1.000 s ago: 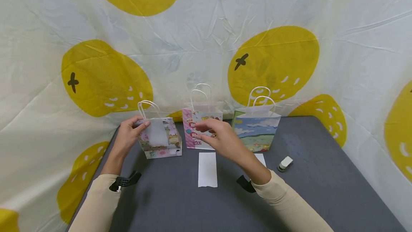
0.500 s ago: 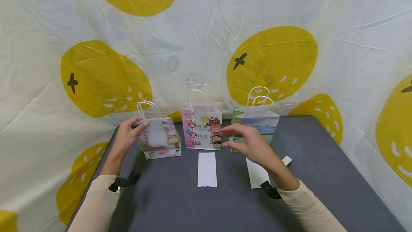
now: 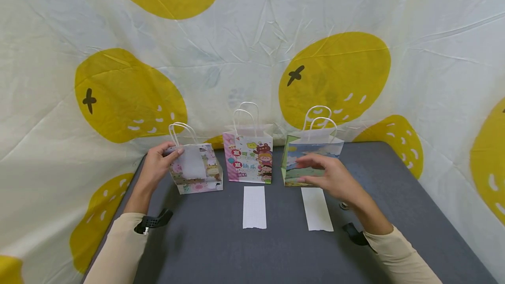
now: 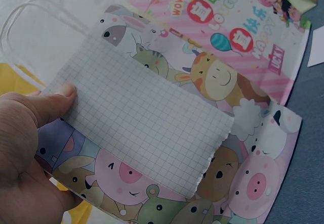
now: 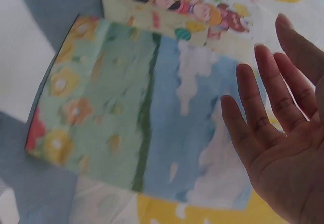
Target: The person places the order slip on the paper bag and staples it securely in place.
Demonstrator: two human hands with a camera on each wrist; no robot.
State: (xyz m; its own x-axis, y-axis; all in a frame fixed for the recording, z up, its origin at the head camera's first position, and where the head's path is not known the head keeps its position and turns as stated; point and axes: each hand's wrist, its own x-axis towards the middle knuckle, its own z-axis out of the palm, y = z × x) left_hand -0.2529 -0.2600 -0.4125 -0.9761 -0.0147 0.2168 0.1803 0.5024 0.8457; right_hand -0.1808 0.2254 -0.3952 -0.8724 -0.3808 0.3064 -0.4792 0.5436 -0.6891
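Note:
My left hand (image 3: 157, 164) pinches a squared paper slip (image 4: 147, 113) against the upper edge of a small animal-print paper bag (image 3: 213, 172), thumb on the slip. The slip lies flat on the bag's front, its torn end downward; the bag leans a little. My right hand (image 3: 331, 176) holds nothing, thumb and fingers apart, in front of a paper bag with a meadow and sky print (image 5: 147, 107). Near the right wrist, a small white object with a dark base, like a mini stapler (image 3: 343, 205), is mostly hidden by the forearm.
A pink and white cartoon paper bag (image 3: 247, 159) stands between the other two bags. Two paper slips, one squared (image 3: 254, 207) and one white (image 3: 317, 209), lie on the grey table (image 3: 221, 249). A patterned cloth (image 3: 244, 56) hangs behind.
My right hand has moved rightward from before the pink bag to before the meadow bag, toward the small white object, uncovering the right slip. My left hand keeps its place on the slip and bag.

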